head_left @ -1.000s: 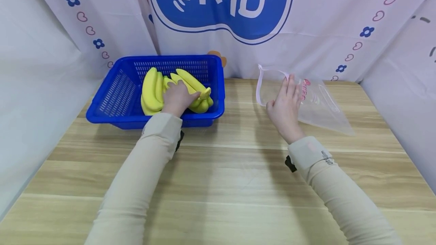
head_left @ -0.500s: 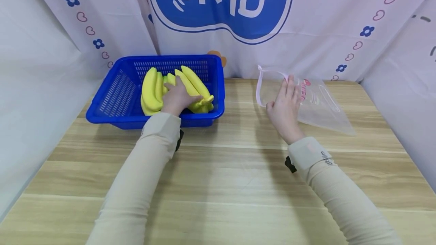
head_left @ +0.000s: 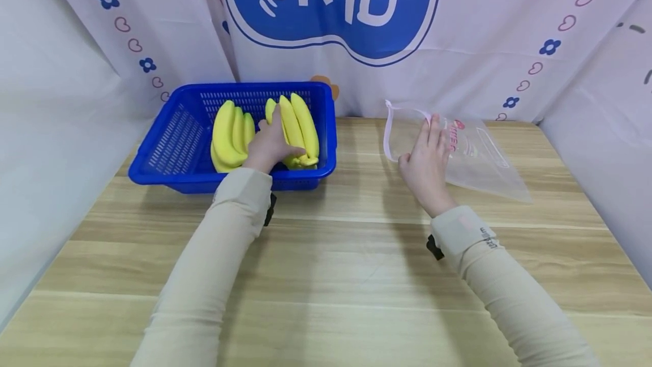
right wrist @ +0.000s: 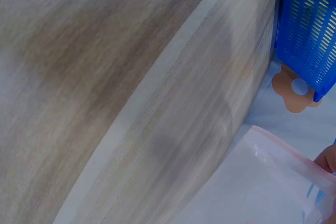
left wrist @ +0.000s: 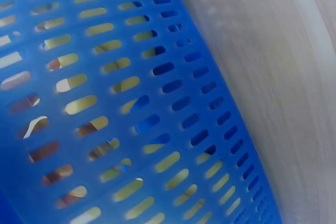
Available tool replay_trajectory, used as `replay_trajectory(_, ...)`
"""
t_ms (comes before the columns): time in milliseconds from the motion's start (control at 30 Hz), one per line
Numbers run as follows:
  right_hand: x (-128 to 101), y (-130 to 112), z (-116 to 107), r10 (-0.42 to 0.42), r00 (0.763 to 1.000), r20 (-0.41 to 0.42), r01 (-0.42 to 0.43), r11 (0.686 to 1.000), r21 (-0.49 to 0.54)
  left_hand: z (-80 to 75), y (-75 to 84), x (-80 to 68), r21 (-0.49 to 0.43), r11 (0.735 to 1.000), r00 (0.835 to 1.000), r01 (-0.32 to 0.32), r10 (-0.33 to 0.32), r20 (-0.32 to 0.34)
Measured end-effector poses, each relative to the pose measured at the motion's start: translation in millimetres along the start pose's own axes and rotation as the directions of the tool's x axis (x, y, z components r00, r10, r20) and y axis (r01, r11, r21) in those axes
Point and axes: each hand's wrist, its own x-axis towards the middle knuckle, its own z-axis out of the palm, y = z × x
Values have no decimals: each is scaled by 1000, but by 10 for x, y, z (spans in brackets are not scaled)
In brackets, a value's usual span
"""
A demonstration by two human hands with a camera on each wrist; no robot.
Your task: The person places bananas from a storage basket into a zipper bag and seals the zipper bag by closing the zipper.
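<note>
Left hand (head_left: 269, 146) grasping a bunch of bananas (head_left: 297, 127) inside the blue basket (head_left: 175, 146), right hand (head_left: 425, 160) right of the basket, pinching a clear bag's (head_left: 476, 154) mouth

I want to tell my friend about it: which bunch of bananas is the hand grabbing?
Find the blue basket at the back left of the wooden table. Two yellow bunches lie inside it. The left hand grips the right-hand bunch, nearest the clear bag; it is tipped up on end, while the other bunch lies untouched beside it.
</note>
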Motion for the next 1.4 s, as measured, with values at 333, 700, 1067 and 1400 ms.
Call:
replay_trajectory(333, -2, 1, -2, 7, 1000, 20, -7, 1000, 1, 25, 8, 31, -30, 999, 998, 33, -31, 53)
replay_trajectory(700, 3, 10, 9, 7, 1000, 13, -7, 1000, -14, 82, 42, -20, -66, 993, 988, 94, -85, 130)
replay_trajectory(1067, 16, 31, 9, 7, 1000, 14, -7, 1000, -14, 101, 39, 7, -76, 993, 995, 88, -85, 47)
replay_trajectory(1400, 7, 47, 15, -2, 1000, 14, 2, 1000, -18, 152, 1, 59, 118, 992, 994, 54, -42, -100)
